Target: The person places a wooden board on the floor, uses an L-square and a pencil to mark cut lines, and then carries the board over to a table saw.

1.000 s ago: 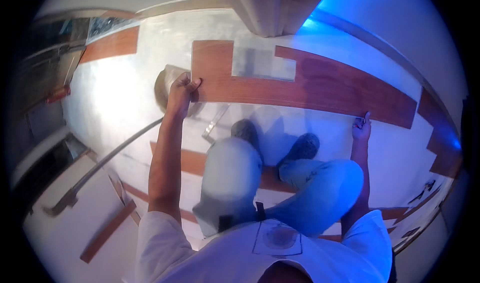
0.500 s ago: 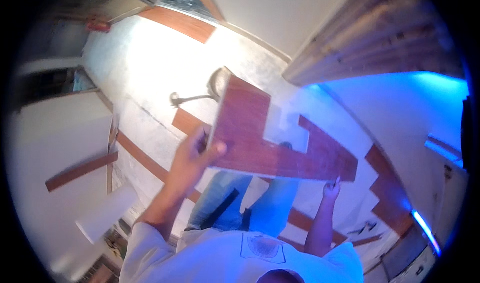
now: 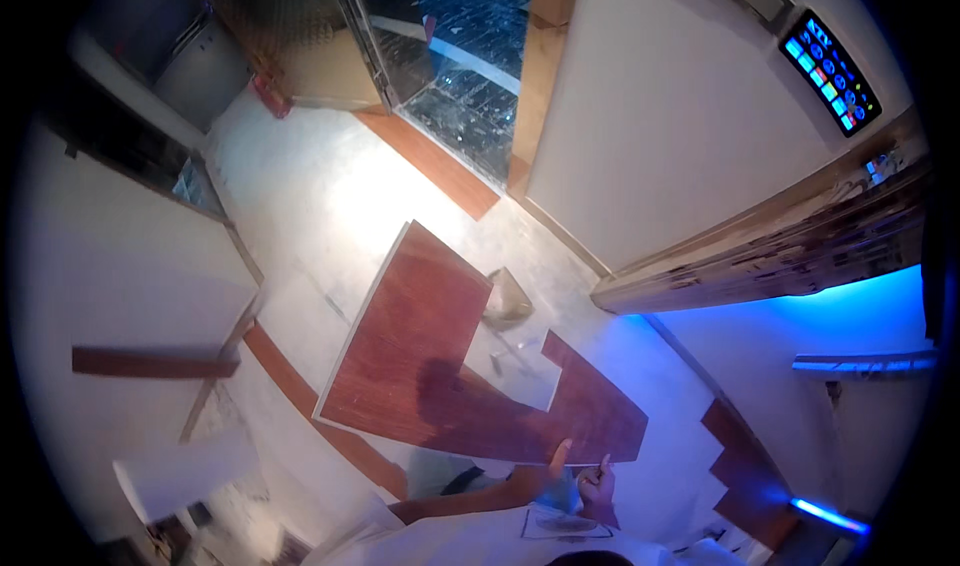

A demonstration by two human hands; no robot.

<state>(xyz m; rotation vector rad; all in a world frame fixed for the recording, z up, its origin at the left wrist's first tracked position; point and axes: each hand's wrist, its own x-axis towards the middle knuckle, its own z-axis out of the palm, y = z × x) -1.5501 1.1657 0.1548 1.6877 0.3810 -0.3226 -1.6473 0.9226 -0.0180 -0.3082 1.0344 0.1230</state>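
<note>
A red-brown laminate floor board (image 3: 400,326) with a notch cut out of its far side hangs in front of me, above the floor. My left hand (image 3: 553,478) grips its near edge toward the right end, thumb on top and fingers hidden beneath. Close beside it, my right hand (image 3: 598,486) holds the same edge near the narrow right end, its fingers closed at the rim. The board's wide left part reaches out beyond both hands. A shadow falls across its middle.
Loose brown boards (image 3: 290,386) lie on the pale floor, and stepped boards (image 3: 745,476) line the right wall. A dustpan-like object (image 3: 507,301) sits past the notch. A glass door (image 3: 450,76) stands ahead, a lit control panel (image 3: 830,74) at upper right.
My left hand has moved from the board's left end along the near edge to beside my right hand. The board sits lower in view, and my view has tilted up toward the door.
</note>
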